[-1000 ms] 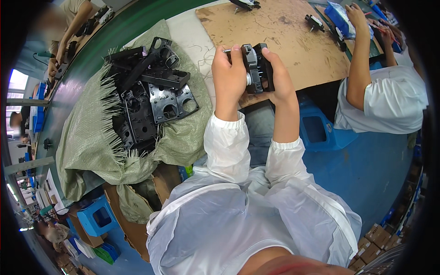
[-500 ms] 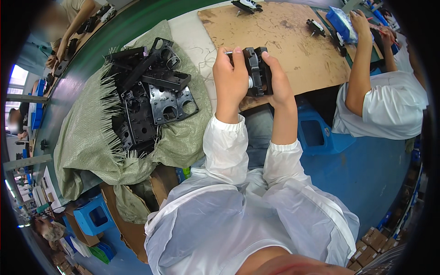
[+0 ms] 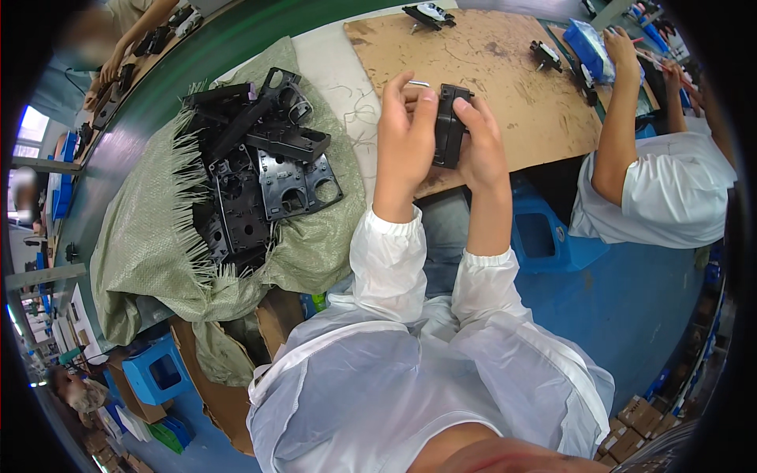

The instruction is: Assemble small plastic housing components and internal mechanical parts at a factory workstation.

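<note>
The left hand and right hand face each other, fingers bent, thumbs extended; both forearms reach ahead of the torso, nearly parallel.

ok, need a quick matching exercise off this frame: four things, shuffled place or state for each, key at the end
Things
1. black piece
2. heap of black parts
3. brown board
4. wearer's white sleeves

Places or states
A. on the green sack
B. gathered at the cuffs
C. between left hand and right hand
D. flat, under and beyond the hands

Pairs: 1-C, 2-A, 3-D, 4-B
</note>
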